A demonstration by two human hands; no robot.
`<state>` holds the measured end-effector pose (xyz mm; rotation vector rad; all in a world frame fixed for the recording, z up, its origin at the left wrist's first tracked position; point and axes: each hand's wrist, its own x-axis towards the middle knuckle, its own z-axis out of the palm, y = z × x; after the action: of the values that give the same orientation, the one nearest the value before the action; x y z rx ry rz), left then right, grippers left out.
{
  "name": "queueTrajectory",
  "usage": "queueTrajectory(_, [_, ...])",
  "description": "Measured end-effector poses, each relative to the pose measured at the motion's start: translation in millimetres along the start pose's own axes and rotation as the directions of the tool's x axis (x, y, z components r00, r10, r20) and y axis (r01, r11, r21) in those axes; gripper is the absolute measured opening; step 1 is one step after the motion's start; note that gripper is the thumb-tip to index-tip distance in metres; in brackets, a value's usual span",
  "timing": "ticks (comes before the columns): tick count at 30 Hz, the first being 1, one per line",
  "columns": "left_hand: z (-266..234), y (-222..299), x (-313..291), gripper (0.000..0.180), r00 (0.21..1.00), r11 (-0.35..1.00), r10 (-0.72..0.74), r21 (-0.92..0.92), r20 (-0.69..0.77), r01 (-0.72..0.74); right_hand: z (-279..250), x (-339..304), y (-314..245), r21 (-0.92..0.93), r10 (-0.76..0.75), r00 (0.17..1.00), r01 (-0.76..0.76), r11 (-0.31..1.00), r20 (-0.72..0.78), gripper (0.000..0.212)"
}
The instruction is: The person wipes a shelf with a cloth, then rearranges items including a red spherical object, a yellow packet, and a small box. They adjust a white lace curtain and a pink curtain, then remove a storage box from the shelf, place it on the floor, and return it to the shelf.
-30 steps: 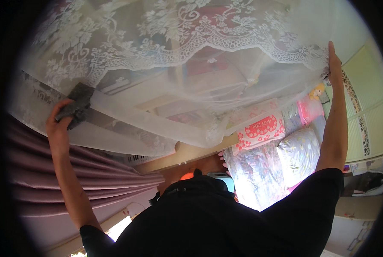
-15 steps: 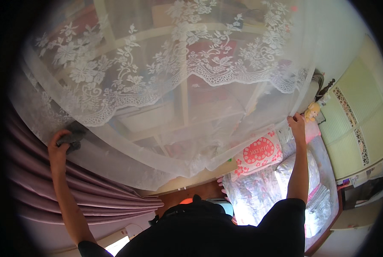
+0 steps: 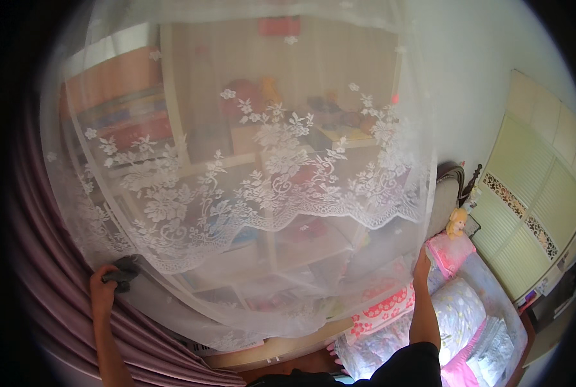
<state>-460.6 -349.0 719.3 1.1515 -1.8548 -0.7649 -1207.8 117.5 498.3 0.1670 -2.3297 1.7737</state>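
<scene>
A sheer white lace curtain (image 3: 281, 174) with embroidered flowers and a scalloped band hangs spread before me. My left hand (image 3: 104, 284) is closed round a dark grey cloth (image 3: 121, 273) at the curtain's lower left side, close to a mauve drape (image 3: 62, 297). At the opposite side, my right hand (image 3: 421, 266) is raised to the sheer curtain's right edge and closed on it; its fingertips are partly hidden. Both arms reach forward, well apart.
Behind the sheer fabric stands a shelf unit (image 3: 175, 97) with several blurred items. On the right is a bed with a patterned quilt (image 3: 455, 316), a pink pillow (image 3: 450, 250) and a doll (image 3: 457, 222). A pale green wardrobe (image 3: 526, 180) stands beyond.
My view has tilted up, so the curtain, hands and bed sit lower in the picture. More shelving shows through the fabric. Both hands keep their holds, the left with the grey cloth.
</scene>
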Motion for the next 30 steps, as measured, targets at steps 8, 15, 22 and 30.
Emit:
queueTrajectory(8, [-28.1,-49.5,21.2,0.042,0.997,0.991,-0.024,0.129,-0.076,0.034,-55.1,65.0,19.0,-0.675,-0.375,0.918,0.196,0.711,-0.129,0.048])
queueTrajectory(15, [-88.5,-92.9,31.0,0.044,0.999,0.988,-0.04,0.148,-0.032,0.044,-32.7,-37.4,-10.3,0.017,0.019,0.993,-0.017,1.0,-0.118,0.066])
queueTrajectory(22, [-86.6,-82.7,4.7,0.047,0.999,0.993,-0.041,0.115,0.011,0.04,-22.2,-60.0,54.6,0.229,0.138,0.98,-0.102,0.968,-0.146,0.05])
queueTrajectory(30, [-21.3,-12.6,-98.5,0.06,0.782,0.943,-0.101,0.31,0.615,-0.122,66.3,-270.6,153.3,-0.426,0.685,0.352,-0.58,0.695,0.638,0.069])
